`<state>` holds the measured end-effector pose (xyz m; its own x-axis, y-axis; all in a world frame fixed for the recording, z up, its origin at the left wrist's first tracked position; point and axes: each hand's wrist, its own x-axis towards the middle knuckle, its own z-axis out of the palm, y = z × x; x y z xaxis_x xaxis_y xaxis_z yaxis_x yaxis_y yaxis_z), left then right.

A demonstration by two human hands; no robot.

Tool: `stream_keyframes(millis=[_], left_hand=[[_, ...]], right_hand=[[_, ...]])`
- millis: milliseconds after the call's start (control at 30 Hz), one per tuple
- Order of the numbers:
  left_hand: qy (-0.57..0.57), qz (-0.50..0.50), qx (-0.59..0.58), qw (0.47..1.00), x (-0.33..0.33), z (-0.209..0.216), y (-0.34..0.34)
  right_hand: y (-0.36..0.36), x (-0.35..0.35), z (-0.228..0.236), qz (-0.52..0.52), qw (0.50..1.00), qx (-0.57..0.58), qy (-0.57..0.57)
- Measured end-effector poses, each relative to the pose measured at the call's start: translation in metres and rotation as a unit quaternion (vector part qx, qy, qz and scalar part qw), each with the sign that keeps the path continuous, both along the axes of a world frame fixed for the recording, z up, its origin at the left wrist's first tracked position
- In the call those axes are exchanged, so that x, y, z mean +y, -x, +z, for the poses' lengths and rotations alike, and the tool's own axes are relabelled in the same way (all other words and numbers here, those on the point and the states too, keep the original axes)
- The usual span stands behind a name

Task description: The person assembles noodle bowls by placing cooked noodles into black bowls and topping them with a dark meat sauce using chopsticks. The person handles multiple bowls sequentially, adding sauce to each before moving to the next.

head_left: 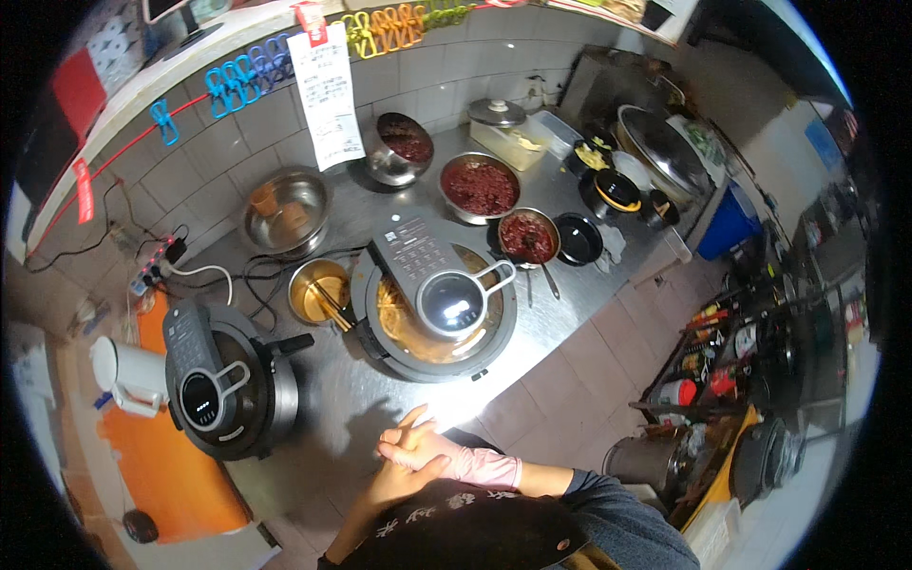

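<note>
In front of my dark apron (465,537), at the counter's near edge, my two hands are pressed together. My left hand (397,483) is bare and closed around the fingers of my right hand (454,460), which wears a thin pink glove (489,468). The fingers overlap, so part of each hand is hidden. Just beyond them stands a round electric cooker (489,353) with a clear lid and a grey control panel (413,255); pale yellowish food shows inside. Left of my hands is a second, dark cooker (283,399) with its lid on.
A small steel pot (306,285) with utensils sits beside the cooker. Behind are a steel basin (318,204), bowls of dark red food (480,185) and a lidded container (496,142). Cables (261,285) trail along the left. A white kettle (128,370) stands far left, a crowded shelf (703,380) right.
</note>
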<state>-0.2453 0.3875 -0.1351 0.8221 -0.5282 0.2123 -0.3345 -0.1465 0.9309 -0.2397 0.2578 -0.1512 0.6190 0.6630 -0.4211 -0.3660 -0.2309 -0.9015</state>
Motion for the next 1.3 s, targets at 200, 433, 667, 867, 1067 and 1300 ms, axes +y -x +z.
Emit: stream_keyframes(millis=[200,433,667,867,1067,1300], left_hand=[[-0.083,-0.080,0.103,0.988,0.019,-0.025,0.012],[-0.094,-0.163,0.088,0.978,-0.003,-0.010,0.016],[-0.133,-0.144,0.030,0.980,-0.046,-0.007,0.026],[-0.229,-0.141,0.174,0.947,-0.131,-0.001,0.044],[-0.378,-0.263,0.100,0.882,-0.250,-0.053,0.075],[-0.437,-0.249,-0.082,0.860,-0.338,-0.051,0.078]], right_hand=[[0.016,0.008,-0.006,-0.048,0.998,0.026,0.017],[0.052,-0.011,-0.019,-0.162,0.985,0.052,0.034],[0.066,-0.052,-0.028,-0.140,0.988,-0.030,0.054],[0.081,-0.149,-0.045,-0.084,0.970,-0.138,0.183],[0.127,-0.301,-0.085,0.010,0.874,-0.430,0.226],[0.173,-0.431,-0.051,-0.083,0.868,-0.192,0.450]])
